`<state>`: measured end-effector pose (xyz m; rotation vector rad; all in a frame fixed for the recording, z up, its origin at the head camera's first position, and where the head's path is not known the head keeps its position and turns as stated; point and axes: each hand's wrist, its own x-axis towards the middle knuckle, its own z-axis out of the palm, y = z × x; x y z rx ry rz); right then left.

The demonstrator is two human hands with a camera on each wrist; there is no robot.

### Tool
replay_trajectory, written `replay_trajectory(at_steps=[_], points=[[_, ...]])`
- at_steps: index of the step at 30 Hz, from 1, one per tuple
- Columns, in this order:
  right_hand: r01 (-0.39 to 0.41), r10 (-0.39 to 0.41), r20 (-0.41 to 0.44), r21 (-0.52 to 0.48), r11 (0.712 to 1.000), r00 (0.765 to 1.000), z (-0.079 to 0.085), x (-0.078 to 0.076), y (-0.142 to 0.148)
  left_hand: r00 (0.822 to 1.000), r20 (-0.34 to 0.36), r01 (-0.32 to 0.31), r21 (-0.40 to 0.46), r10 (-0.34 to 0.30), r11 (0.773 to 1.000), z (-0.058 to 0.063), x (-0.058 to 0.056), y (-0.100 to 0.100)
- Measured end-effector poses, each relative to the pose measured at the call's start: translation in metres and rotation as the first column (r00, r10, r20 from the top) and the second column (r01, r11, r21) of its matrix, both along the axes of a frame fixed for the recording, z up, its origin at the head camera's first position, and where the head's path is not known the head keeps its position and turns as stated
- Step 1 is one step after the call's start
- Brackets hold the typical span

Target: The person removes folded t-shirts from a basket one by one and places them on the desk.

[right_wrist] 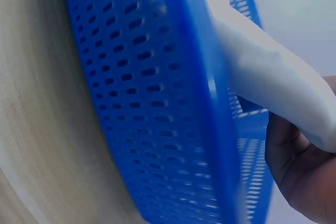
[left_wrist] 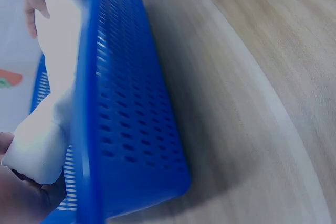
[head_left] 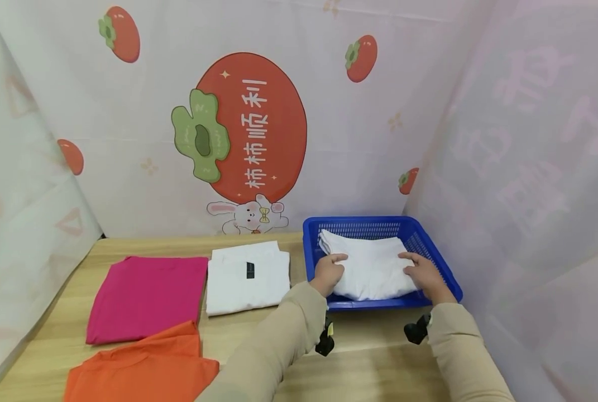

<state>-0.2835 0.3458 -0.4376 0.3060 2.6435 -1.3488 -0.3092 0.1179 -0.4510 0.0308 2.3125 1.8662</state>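
Observation:
A folded white cloth, perhaps a garment (head_left: 371, 268), lies within the blue plastic basket (head_left: 324, 305) at the right of the table. My left hand (head_left: 329, 272) grips its left edge, thumb on top and fingers curled beneath. On the opposite edge, my right hand (head_left: 424, 274) pinches the cloth the same way. In the right wrist view the right hand's fingers (right_wrist: 286, 150) curl under the white fold (right_wrist: 283, 77). The left wrist view shows the cloth (left_wrist: 39, 145) sagging over the near side of the basket, between both hands.
Left of the basket lies a folded white shirt (head_left: 248, 285) with a dark label. Beside it are a folded magenta garment (head_left: 148, 298) and, nearer, an orange one (head_left: 145, 374). Printed curtains (head_left: 359, 139) enclose the wooden table (head_left: 359, 368) at the back and sides.

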Motion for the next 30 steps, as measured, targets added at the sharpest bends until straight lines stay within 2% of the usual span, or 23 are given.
replay_trajectory(at_steps=[6, 11, 14, 18, 23, 30], points=[[0.001, 0.001, -0.075, 0.026, 1.000, 0.997, 0.024, 0.006, -0.016, 1.000, -0.015, -0.006, 0.031, 0.006, 1.000, 0.023, 0.000, -0.022], [-0.043, 0.045, -0.120, 0.018, 0.999, 0.992, 0.040, 0.013, -0.030, 1.000, -0.020, 0.013, 0.085, -0.011, 0.996, 0.034, 0.002, -0.040], [-0.060, 0.061, -0.144, 0.016, 0.998, 0.988, 0.047, 0.018, -0.040, 0.999, 0.021, 0.025, 0.080, -0.027, 0.997, 0.040, 0.007, -0.053], [-0.066, 0.067, -0.168, 0.013, 0.998, 0.984, 0.053, 0.028, -0.054, 0.998, 0.057, 0.030, 0.055, -0.033, 0.998, 0.046, 0.015, -0.073], [-0.073, 0.067, -0.180, -0.030, 0.997, 0.981, 0.054, 0.041, -0.073, 0.998, 0.062, 0.030, 0.069, -0.035, 0.997, 0.050, 0.028, -0.098], [-0.106, 0.085, -0.222, -0.084, 0.991, 0.971, 0.047, 0.058, -0.106, 1.000, 0.002, 0.007, 0.043, -0.007, 0.999, 0.049, 0.054, -0.136]])
